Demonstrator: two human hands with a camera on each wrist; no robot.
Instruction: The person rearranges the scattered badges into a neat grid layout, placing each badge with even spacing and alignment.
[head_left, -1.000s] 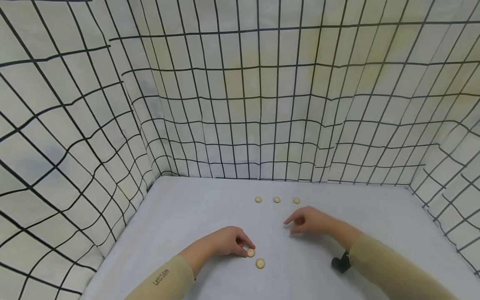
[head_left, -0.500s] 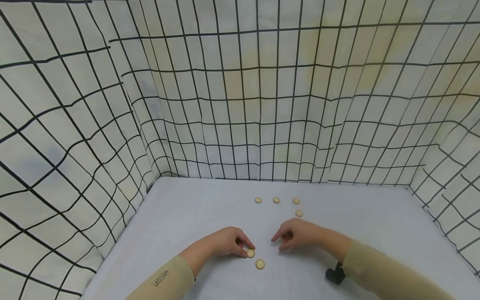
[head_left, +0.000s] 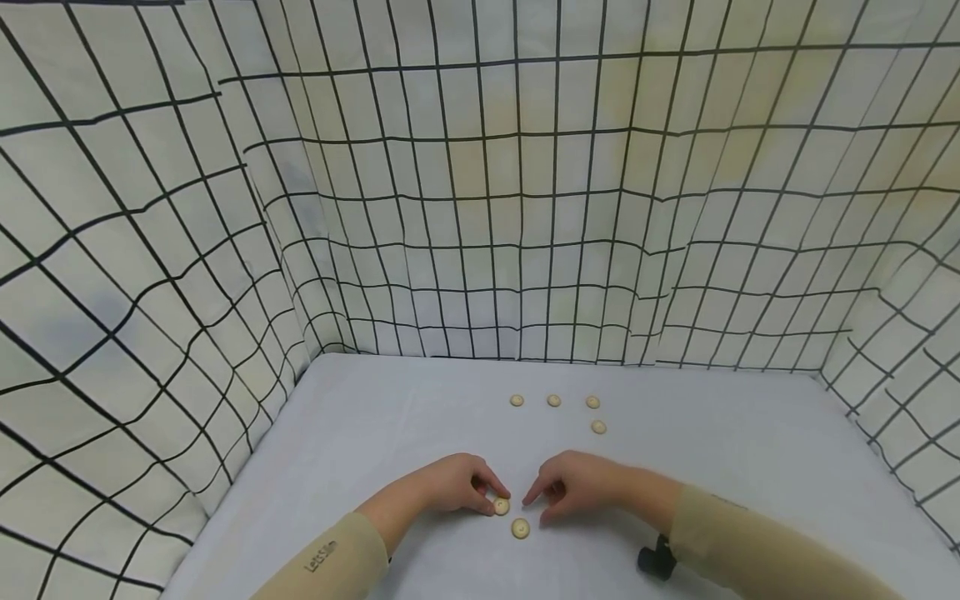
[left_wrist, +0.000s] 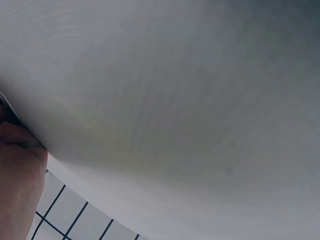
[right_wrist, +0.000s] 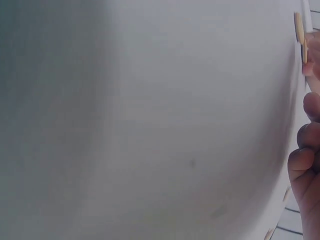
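Nearest my head view, two tan sleeves [head_left: 757, 542] run out of frame at the bottom. A black wrist device [head_left: 657, 560] sits partly behind the right sleeve. The near disc [head_left: 521, 528], cream and button-like, lies flat on the white tabletop [head_left: 420, 417], just beside the right hand [head_left: 581, 483]. That hand's thumb and index finger stand parted, grasping nothing; its other fingers are mostly hidden. The left hand [head_left: 453, 485] pinches the second disc [head_left: 501, 506], covering part of its rim. Farther out lie a single disc [head_left: 597, 427], a row of three discs [head_left: 553, 401], then a black-gridded backdrop [head_left: 480, 183]. My wrist views show mainly blurred white.
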